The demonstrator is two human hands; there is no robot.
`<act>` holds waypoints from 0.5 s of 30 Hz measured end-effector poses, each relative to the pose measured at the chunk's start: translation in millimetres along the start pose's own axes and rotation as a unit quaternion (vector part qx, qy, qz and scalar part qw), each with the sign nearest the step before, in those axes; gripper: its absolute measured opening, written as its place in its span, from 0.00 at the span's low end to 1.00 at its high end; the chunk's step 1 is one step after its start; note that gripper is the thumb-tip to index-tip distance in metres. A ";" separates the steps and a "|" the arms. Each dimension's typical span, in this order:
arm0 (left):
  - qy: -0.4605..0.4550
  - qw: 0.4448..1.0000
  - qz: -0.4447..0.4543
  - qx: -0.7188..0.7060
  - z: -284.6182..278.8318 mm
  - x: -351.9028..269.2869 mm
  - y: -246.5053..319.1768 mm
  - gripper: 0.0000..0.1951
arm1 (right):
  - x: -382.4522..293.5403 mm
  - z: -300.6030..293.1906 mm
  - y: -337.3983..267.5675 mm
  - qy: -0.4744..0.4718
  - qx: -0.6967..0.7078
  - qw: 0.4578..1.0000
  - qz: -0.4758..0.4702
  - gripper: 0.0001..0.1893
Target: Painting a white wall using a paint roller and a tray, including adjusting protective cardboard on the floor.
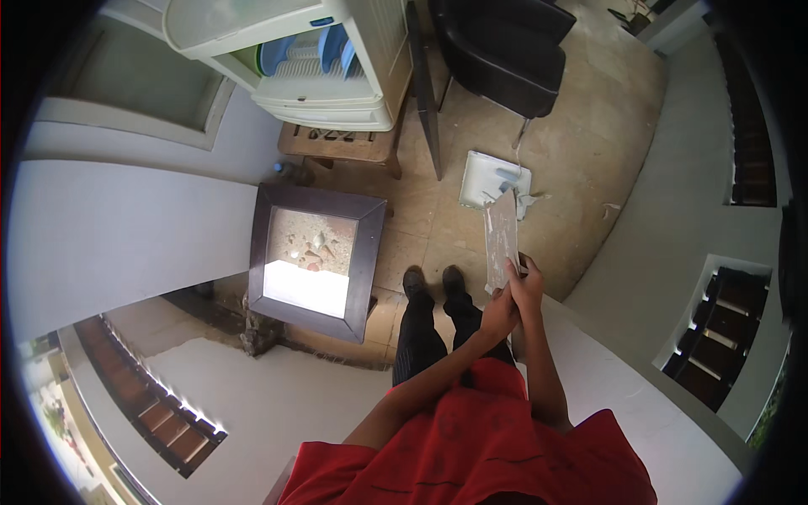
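In front of me I hold a flat, worn board (502,237) with whitish paint streaks, tilted away from my body. My left hand (500,312) is closed round its near end. Just to the right, my right hand (527,281) grips the same end, its fingers along the board's right edge. Beyond the board's far end a white paint tray (478,178) lies on the tiled floor. In the tray are a bluish paint roller (507,175) and other small items partly hidden by the board. A crumpled whitish scrap (525,203) lies at the tray's right edge.
A dark-framed glass-top table (372,252) with shells inside stands at the left. Behind it, a plastic dish cabinet (328,117) rests on a wooden table (344,146). A black armchair (505,57) and a dark upright panel (424,95) stand ahead. A low white wall (606,372) is at my right.
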State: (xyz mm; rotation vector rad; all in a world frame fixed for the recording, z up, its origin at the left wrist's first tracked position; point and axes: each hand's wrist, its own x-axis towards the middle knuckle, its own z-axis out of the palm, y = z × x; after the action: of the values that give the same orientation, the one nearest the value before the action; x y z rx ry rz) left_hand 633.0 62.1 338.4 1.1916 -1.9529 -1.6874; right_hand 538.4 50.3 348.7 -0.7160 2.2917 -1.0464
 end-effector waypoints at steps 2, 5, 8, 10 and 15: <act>-0.079 0.996 0.014 -0.031 -4.5 -2.5 -4.3 0.30 | 4.0 -1.7 13.9 0.026 -0.066 0.997 0.001 0.12; -0.215 0.969 0.014 -0.122 -23.1 -4.2 -2.2 0.27 | 18.1 -20.7 51.7 0.095 -0.139 0.986 0.011 0.11; -0.158 0.985 -0.015 -0.073 -49.6 -12.5 -67.7 0.22 | 32.1 -37.8 60.5 0.149 -0.154 0.976 0.048 0.10; -0.142 0.987 -0.057 -0.054 -79.5 -15.3 -115.5 0.21 | 45.1 -67.4 78.2 0.180 -0.160 0.965 0.105 0.10; 0.073 0.972 -0.225 0.017 -206.3 -72.3 -248.6 0.18 | 90.1 -98.8 118.3 0.263 -0.166 0.940 0.142 0.11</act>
State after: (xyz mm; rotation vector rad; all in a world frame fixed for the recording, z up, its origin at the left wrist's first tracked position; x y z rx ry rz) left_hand 915.8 -15.5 185.0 1.8240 -1.7184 -1.7055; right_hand 380.4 109.6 290.6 -0.2150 2.9698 -0.7863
